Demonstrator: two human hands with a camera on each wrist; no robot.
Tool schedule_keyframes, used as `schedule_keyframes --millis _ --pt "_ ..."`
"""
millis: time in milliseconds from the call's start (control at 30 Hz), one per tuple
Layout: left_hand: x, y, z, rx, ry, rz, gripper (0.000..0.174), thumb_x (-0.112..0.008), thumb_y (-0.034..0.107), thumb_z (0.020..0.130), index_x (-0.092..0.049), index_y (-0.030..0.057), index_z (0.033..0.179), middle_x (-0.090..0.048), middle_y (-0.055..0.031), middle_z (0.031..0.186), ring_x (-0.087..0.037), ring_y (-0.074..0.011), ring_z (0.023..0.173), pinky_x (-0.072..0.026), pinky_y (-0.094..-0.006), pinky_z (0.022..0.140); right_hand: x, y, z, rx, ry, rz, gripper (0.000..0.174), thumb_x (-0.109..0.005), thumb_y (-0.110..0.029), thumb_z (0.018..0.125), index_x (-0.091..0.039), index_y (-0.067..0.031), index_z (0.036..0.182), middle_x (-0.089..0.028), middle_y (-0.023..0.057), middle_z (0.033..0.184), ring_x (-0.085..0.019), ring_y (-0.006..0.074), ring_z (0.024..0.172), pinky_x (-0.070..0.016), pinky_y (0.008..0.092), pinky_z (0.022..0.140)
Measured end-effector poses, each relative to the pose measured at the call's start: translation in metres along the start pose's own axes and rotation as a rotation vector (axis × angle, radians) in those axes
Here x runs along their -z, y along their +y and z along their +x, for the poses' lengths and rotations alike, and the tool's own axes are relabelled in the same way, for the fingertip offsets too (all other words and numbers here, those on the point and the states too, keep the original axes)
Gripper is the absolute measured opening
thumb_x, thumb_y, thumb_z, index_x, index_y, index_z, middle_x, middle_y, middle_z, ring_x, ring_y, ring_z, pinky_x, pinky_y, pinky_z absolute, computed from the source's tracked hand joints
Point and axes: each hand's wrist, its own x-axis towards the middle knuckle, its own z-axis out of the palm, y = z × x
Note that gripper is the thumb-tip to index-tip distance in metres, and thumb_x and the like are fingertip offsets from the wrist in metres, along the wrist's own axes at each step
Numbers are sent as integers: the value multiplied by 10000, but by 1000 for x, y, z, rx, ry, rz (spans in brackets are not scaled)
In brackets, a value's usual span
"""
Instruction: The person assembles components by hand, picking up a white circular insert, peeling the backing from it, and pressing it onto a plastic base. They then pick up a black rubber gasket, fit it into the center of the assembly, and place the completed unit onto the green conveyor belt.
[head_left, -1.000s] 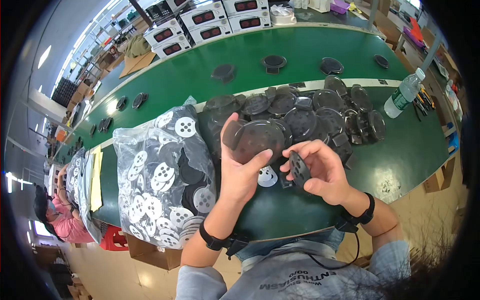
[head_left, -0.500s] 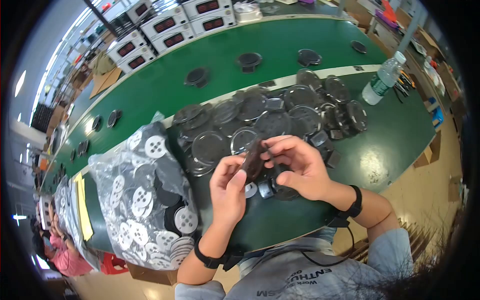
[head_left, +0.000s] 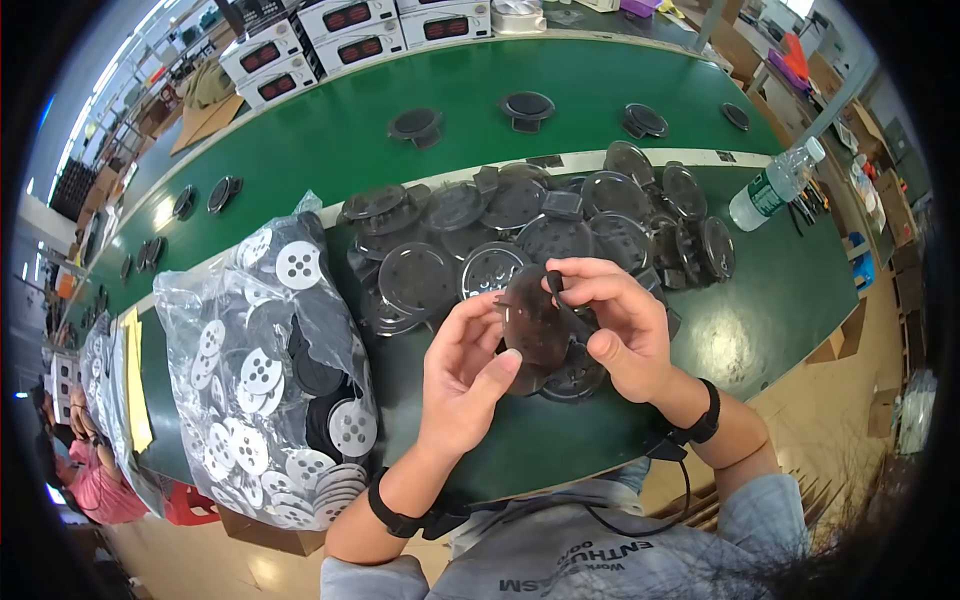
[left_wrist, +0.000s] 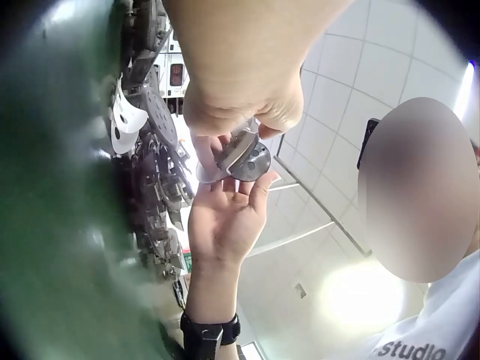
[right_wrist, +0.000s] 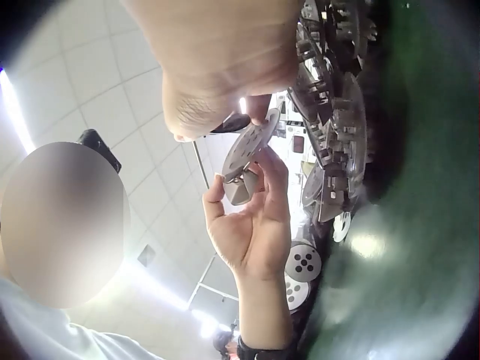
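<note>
My left hand (head_left: 460,375) grips a round, smoky translucent plastic piece (head_left: 535,325) by its edge, thumb on the near side. The piece is tilted up; in the right wrist view its holed round plate (right_wrist: 251,146) and blocky clip-like foot (right_wrist: 241,189) show. My right hand (head_left: 632,335) pinches a small black disc with holes (left_wrist: 255,161), seen nearly edge-on from the head, right beside the translucent piece. Behind the hands lies a heap of similar translucent pieces (head_left: 418,280). A white holed disc (left_wrist: 127,124) shows near the heap in the left wrist view.
To the left, a clear plastic bag (head_left: 190,300) full of white and black holed discs sits at the table edge. A water bottle (head_left: 775,185) stands at the right. Black round pieces (head_left: 527,104) are spaced along the green strip (head_left: 460,80) beyond; boxes (head_left: 355,50) are stacked behind.
My hands have come together, bringing the black disc up against the translucent piece. That piece turned from face-up to edge-on, then tilted with its face toward the head view.
</note>
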Motion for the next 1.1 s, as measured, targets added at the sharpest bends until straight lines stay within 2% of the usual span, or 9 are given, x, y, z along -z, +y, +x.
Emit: schedule_keyframes --millis 33,133,333,433,733,1100 --pt "-1 1 1 -3 -10 -10 514 -622 -3 902 -439 -31 1382 -550 -128 1300 -520 -210 1255 -392 -344 1084 -2 0 1 23 18 -14 459 -738 -360 901 -641 -14 1186 -551 193 1362 -587 215 1122 -474 346 950" --pt "-4 3 0 15 -23 -51 519 -633 4 899 -440 -33 1380 -550 -128 1300 -518 -209 1251 -391 -348 1084 4 -2 3 129 -19 -348 444 -781 -344 859 -676 -8 1128 -593 204 1301 -625 229 1021 -503 347 886" --pt "-1 -3 -1 0 -22 -84 498 -646 -19 893 -457 -31 1353 -546 -125 1306 -523 -201 1230 -404 -346 1069 2 -11 2 153 -47 -541 433 -844 -318 778 -712 -11 1053 -621 181 1276 -654 235 949 -522 341 840" --pt "-3 -4 -3 -2 -16 -115 488 -653 -36 890 -464 -31 1339 -545 -120 1307 -526 -193 1211 -414 -340 1058 4 -1 4 186 -46 -497 407 -837 -303 785 -716 -12 1042 -624 182 1272 -662 225 905 -522 335 833" --pt "-5 -2 -3 28 -15 -124 506 -688 -53 867 -471 -26 1323 -537 -89 1288 -523 -167 1178 -439 -317 1019 0 -2 0 73 -15 -413 373 -811 -291 810 -714 -11 1036 -639 185 1231 -657 254 1003 -519 345 860" --pt "-6 -3 -2 -1 -18 -81 498 -693 -37 863 -467 -23 1307 -541 -88 1257 -524 -160 1148 -428 -315 1020 1 0 1 112 -37 -450 339 -801 -267 824 -716 -11 1029 -637 176 1215 -641 217 910 -512 322 820"
